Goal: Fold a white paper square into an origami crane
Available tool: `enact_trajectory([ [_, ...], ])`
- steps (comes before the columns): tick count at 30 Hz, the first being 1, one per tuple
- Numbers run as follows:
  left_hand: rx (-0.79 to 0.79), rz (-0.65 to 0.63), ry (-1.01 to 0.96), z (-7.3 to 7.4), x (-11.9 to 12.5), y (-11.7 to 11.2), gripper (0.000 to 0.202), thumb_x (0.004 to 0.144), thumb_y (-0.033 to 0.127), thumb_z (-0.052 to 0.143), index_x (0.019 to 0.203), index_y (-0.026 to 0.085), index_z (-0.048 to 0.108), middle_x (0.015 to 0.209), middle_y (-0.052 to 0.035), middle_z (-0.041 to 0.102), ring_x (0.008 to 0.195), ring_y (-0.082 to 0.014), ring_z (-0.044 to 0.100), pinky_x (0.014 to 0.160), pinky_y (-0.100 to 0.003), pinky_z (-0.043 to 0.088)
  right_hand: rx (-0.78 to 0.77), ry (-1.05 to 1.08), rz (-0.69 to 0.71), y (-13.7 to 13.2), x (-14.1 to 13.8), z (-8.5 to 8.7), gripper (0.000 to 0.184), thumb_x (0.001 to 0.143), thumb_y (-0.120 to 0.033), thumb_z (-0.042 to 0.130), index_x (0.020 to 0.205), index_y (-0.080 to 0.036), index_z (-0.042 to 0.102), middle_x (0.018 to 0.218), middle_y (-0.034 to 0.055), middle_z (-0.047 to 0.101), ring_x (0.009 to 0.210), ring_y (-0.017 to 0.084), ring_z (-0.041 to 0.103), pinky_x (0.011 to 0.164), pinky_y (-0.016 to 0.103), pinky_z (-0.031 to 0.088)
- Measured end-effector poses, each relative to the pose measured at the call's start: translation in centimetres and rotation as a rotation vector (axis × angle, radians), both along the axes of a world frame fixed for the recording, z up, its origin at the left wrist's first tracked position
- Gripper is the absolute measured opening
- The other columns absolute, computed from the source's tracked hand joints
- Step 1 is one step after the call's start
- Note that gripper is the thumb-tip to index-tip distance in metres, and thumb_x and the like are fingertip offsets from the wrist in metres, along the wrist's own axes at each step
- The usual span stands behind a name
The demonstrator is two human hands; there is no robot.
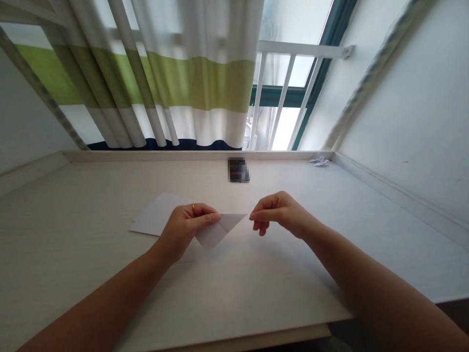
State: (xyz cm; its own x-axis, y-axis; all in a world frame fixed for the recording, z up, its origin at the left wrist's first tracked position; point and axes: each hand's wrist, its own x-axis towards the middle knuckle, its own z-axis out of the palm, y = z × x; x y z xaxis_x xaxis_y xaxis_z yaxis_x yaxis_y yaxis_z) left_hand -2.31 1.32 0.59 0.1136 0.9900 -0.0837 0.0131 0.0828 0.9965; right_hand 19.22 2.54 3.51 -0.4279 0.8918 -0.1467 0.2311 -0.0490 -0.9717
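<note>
My left hand (188, 224), with a gold ring on one finger, pinches a small folded white paper triangle (217, 231) and holds it just above the desk. My right hand (275, 212) hovers just right of the triangle's right tip, thumb and forefinger pressed together in a pinch. Whether those fingers touch the paper's tip I cannot tell. Flat white paper sheets (153, 219) lie on the desk behind my left hand.
The pale wooden desk (238, 288) runs up to a window sill. A small dark blurred object (238, 170) sits at the back centre. A tiny white folded paper figure (319, 161) rests at the back right corner. Striped curtains hang behind; a white wall stands on the right.
</note>
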Motion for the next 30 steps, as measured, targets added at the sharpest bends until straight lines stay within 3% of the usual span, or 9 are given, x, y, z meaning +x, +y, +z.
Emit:
enact_trajectory([
  [6,0.013,0.024,-0.016,0.0,-0.4,0.2,0.015,0.055,0.028,0.071,0.059,0.015,0.064,0.052,0.0021,0.059,0.048,-0.0089,0.047,0.047,-0.021,0.034,0.102,0.086,-0.106,0.8,0.9,0.3,0.015,0.064,-0.026,0.066,0.064,-0.011,0.064,0.057,0.003,0.065,0.047,0.011,0.059,0.052,0.025,0.045],
  [10,0.021,-0.013,0.021,0.0,0.1,-0.1,0.015,0.056,0.029,0.069,0.06,0.015,0.065,0.054,0.0017,0.06,0.05,-0.0095,0.048,0.049,-0.021,0.035,0.149,0.053,-0.053,0.0,-0.7,-0.5,0.03,0.075,-0.039,0.055,0.072,-0.011,0.064,0.065,0.0043,0.065,0.056,0.011,0.058,0.056,0.025,0.045],
  [13,0.015,-0.06,0.043,-0.1,0.5,-0.3,0.017,0.058,0.031,0.069,0.061,0.015,0.065,0.056,0.0009,0.06,0.051,-0.0099,0.049,0.05,-0.021,0.036,0.137,-0.034,0.05,-0.8,-1.7,-0.9,0.024,0.073,-0.036,0.058,0.074,-0.012,0.064,0.062,0.002,0.062,0.058,0.01,0.056,0.057,0.023,0.045],
  [21,-0.022,-0.239,0.12,-0.1,1.1,-0.7,0.019,0.064,0.033,0.065,0.071,0.015,0.064,0.061,0.0009,0.061,0.053,-0.009,0.05,0.05,-0.02,0.036,0.203,-0.199,0.1,-1.5,-1.9,-1.0,0.019,0.074,-0.027,0.054,0.066,-0.012,0.063,0.059,0.0016,0.059,0.051,0.009,0.052,0.048,0.02,0.041],
  [30,-0.043,-0.278,0.128,-0.2,1.2,-0.8,0.018,0.065,0.032,0.065,0.071,0.015,0.064,0.063,-0.0003,0.062,0.053,-0.0089,0.05,0.048,-0.019,0.035,0.241,-0.212,0.143,-1.8,-2.2,-1.0,0.017,0.075,-0.023,0.052,0.067,-0.012,0.063,0.058,0.0016,0.058,0.05,0.008,0.051,0.048,0.02,0.04],
])
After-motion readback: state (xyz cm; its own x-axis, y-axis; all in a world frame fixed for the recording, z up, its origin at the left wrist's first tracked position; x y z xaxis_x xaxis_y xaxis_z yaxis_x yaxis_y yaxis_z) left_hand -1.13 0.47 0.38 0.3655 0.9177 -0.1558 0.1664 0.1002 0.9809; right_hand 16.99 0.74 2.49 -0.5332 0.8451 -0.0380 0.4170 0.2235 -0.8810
